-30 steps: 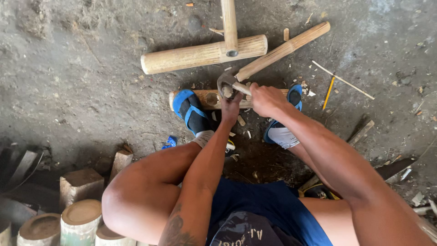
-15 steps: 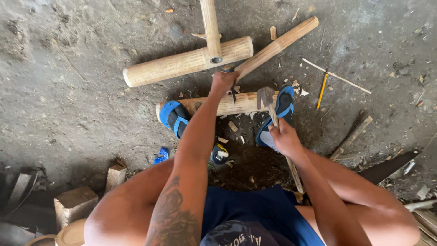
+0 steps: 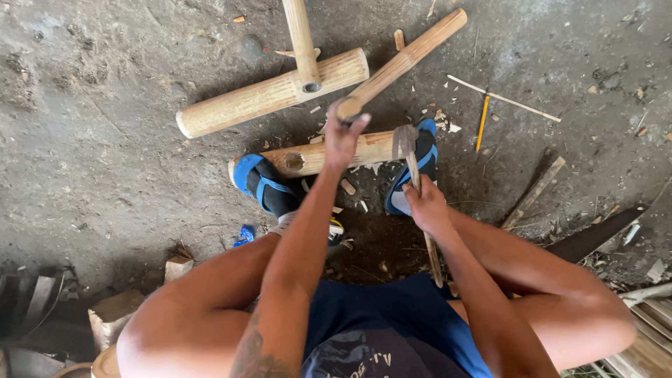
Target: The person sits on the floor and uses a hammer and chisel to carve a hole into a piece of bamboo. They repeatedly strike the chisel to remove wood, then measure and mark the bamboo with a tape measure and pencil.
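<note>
Raised since: one hammer (image 3: 404, 142) (right hand (image 3: 427, 206)); three bamboo poles

Slim pale bamboo pole (image 3: 402, 59) slants away from left hand (image 3: 343, 136); wooden-handled hammer (image 3: 413, 168) upright in right hand (image 3: 427, 206).

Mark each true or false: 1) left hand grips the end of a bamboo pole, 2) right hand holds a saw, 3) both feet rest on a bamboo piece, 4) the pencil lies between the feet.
1) True: the left hand grips the near end of the slanting bamboo pole.
2) False: the right hand holds a hammer by its wooden handle.
3) True: both sandalled feet rest on the short bamboo piece.
4) False: the yellow pencil lies on the ground right of the feet.
</note>
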